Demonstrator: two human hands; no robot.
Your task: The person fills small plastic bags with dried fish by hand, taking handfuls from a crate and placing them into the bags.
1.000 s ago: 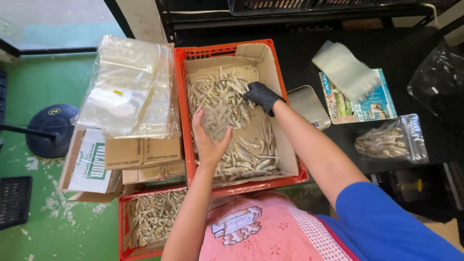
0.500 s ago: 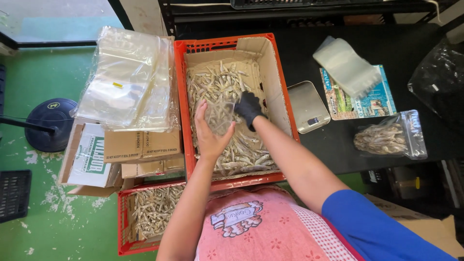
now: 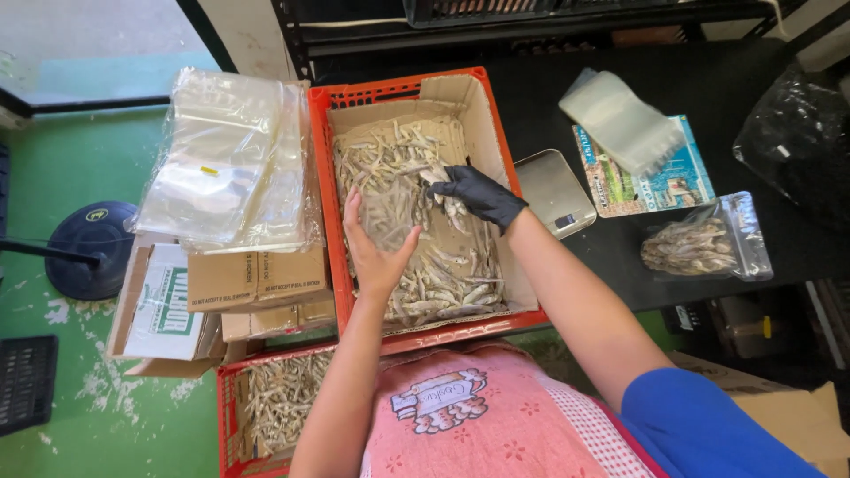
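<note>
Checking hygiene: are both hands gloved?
No, only the right hand wears a black glove; the left hand is bare over the dried fish.

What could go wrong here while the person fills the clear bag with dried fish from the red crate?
1. The left hand holds the clear bag open with bare fingers only; it may slip or fold shut, so fish would miss it.
2. The gloved right hand carries few dried fish; some might drop back into the red crate.
3. The stack of plastic bags overhangs its cardboard boxes and could slide.
</note>
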